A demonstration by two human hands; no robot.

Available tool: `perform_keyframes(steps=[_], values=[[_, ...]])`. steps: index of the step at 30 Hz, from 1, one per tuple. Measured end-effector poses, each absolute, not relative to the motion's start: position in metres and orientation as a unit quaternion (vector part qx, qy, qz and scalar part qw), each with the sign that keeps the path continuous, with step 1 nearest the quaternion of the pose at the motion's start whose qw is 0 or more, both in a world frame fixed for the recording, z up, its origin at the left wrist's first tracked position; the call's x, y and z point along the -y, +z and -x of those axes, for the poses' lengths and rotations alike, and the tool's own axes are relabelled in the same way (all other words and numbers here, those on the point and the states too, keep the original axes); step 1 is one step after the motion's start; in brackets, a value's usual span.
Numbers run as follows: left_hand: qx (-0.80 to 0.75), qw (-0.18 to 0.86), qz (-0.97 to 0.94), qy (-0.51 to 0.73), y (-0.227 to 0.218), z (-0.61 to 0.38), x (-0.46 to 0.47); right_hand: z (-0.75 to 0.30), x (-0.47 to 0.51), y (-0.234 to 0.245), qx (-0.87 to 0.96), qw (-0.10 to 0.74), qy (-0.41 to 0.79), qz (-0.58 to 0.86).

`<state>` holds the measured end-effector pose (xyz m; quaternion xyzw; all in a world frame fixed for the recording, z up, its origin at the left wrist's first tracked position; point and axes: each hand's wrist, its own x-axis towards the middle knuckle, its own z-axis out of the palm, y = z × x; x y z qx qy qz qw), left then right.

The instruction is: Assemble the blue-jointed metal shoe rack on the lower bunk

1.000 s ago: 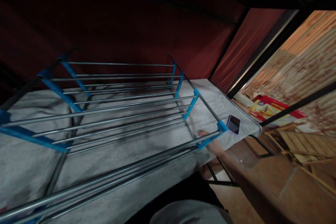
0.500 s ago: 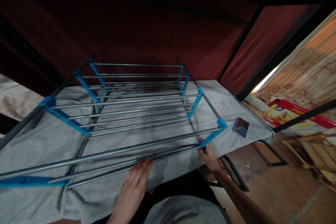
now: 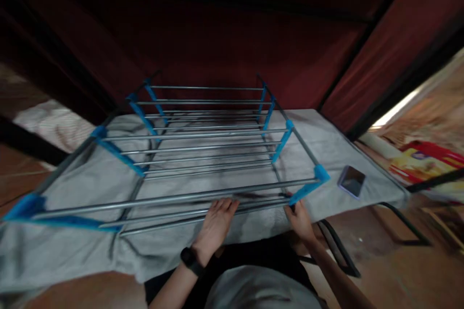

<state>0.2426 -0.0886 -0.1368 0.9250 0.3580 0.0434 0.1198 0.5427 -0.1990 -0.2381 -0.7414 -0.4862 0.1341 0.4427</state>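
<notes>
A rack of grey metal tubes with blue plastic brackets lies across a grey cloth-covered surface. Two lower tubes run along its near side, below a thicker front tube. My left hand, a black band on its wrist, lies over these lower tubes with its fingers bent around them; the fingertips are partly hidden. At the near right corner, my right hand pinches the tube ends at the bottom of a blue bracket. Its fingertips are partly behind that bracket.
A phone lies on the grey cloth right of the rack. Dark red fabric hangs behind. Black bent metal legs stand below the right edge, and a red and yellow box is farther right.
The view has swung left, so the rack appears farther right. My left hand has slid right along the lower tubes. My right hand stays at the same corner bracket.
</notes>
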Motion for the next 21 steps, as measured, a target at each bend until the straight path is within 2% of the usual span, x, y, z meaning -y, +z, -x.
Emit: perform_keyframes(steps=[7, 14, 21], values=[[-0.368, 0.132, -0.920, 0.027, -0.124, -0.247, 0.095, -0.570, 0.198, -0.272, 0.516, 0.413, 0.120, 0.740], [-0.368, 0.124, -0.921, 0.032, -0.131, -0.245, 0.090, -0.542, 0.193, -0.238, 0.489, 0.433, 0.120, 0.747], [-0.359, 0.109, -0.926, 0.052, -0.143, -0.243, 0.085, -0.543, 0.191, -0.240, 0.474, 0.457, 0.130, 0.741]])
